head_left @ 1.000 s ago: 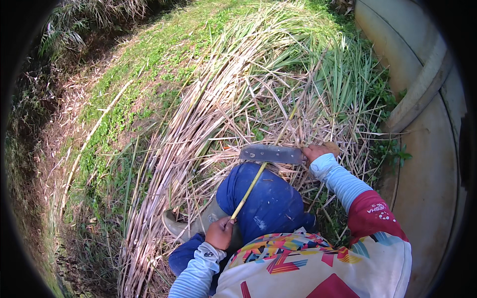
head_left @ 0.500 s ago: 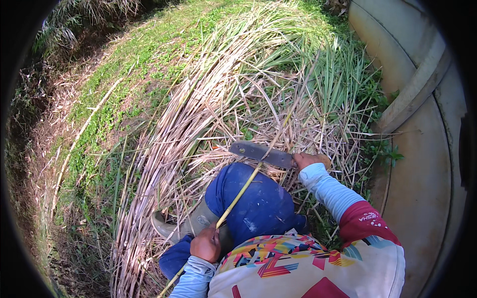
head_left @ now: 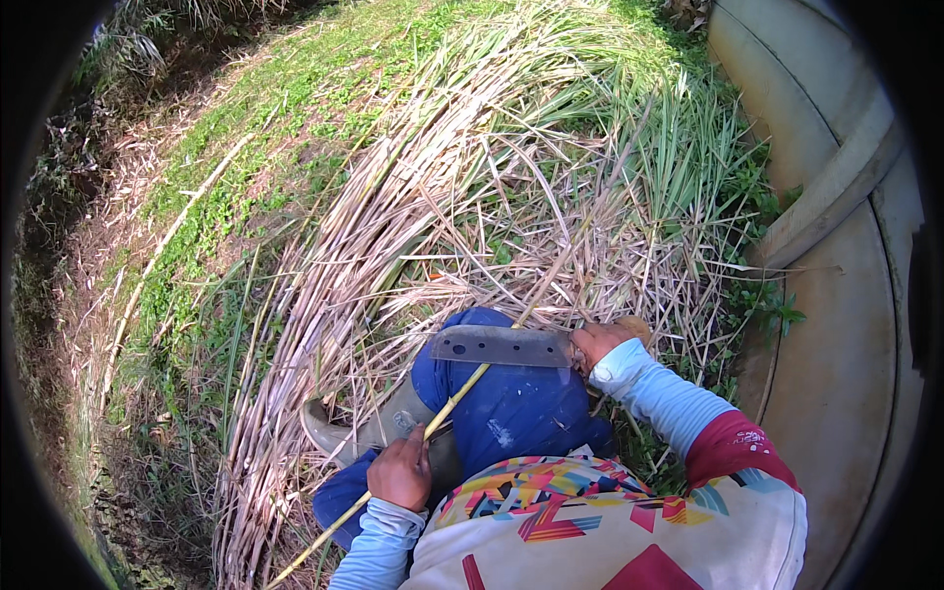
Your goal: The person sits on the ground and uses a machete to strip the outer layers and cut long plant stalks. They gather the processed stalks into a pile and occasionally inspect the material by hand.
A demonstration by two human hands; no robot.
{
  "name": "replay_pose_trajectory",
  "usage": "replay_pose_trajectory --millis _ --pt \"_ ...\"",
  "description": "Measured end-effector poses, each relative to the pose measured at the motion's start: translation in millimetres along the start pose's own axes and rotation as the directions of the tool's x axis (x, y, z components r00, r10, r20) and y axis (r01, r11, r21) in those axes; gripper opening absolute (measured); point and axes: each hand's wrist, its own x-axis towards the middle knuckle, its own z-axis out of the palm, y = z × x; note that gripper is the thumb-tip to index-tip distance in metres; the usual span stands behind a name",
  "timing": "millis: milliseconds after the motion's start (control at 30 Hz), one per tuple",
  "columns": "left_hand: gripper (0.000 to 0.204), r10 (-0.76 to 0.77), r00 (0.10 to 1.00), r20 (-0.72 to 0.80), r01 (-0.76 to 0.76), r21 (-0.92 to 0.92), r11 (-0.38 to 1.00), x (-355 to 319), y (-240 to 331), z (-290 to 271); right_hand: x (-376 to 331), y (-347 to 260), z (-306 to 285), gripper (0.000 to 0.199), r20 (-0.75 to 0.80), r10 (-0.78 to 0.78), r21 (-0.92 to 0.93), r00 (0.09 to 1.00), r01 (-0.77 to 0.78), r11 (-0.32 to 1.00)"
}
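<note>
A single stalk (head_left: 457, 398) is seen, thin, yellow-green, marked with joints and nearly straight; a knife (head_left: 503, 354), its broad grey blade blunt-ended and pierced by a row of holes, is held across it; a short stretch of the stalk is covered by the blade, its near end is cut off by the lower edge of the view, and its far part can hardly be separated from the dry leaves (head_left: 600, 246); most of the knife handle is hidden by the right hand (head_left: 600, 344); whether the stalk is touched by the blade cannot be told; the stalk is slanted from near left to far right, passed over the blue-trousered knee (head_left: 521, 413); it is gripped by the left hand (head_left: 401, 474), whose fingers are curled round it, just beside the grey-green boot (head_left: 393, 418); the knife handle is enclosed by the fingers of the right hand, with the blade pointed left, on the far side of the left hand
</note>
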Motion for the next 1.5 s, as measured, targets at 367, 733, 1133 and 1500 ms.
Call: replay_pose_trajectory --millis 367,733,1133,1500 --pt "0.024 0.043 0.995 0.095 -0.033 -0.103 0.994 -4 5 -18 13 114 -28 0.022 -0.087 0.654 0.301 0.751 -0.606 0.736" --pt "0.011 -0.005 0.985 0.174 0.041 -0.206 0.978 -15 -12 -45 2 38 1 0.027 -0.037 0.189 0.040 0.981 -0.188 0.981" --pt "0.025 -0.248 0.724 0.643 0.430 -0.140 0.892 -66 -56 -98 -5 32 -7 0.028 -0.081 0.353 0.172 0.932 -0.335 0.926" --pt "0.030 -0.040 0.822 0.568 0.367 -0.475 0.800 44 16 25 -21 -4 17 0.023 -0.210 0.030 0.174 0.977 0.007 0.985"
